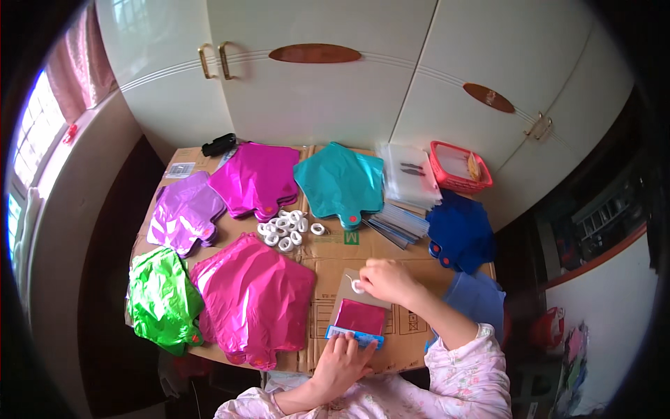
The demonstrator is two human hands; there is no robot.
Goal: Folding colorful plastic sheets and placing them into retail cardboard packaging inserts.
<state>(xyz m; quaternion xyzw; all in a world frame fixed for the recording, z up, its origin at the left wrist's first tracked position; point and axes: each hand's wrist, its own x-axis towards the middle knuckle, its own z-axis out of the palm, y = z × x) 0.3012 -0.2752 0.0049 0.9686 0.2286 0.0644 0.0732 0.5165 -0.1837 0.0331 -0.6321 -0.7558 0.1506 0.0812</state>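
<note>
My right hand (388, 281) is closed in a pinch on a small white ribbon roll (358, 286), with a loose end sticking up. It is over a greyish card (347, 278). Just nearer to me lies a folded, shiny pink foil piece (360, 316). A blue printed strip (363, 336) runs along its near edge. My left hand (340, 364) rests on that strip, fingers stretched out and holding nothing. More white ribbon rolls (285, 227) are heaped on the middle of the cardboard, left of my right hand.
Stacks of flat foil balloons surround the work spot: pink (255, 293), green (162, 297), lilac (183, 213), magenta (257, 178), teal (340, 183), dark blue (460, 230). Clear sleeves (408, 178), blue-grey strips (398, 225) and a red basket (460, 167) stand far right on the cardboard (328, 262).
</note>
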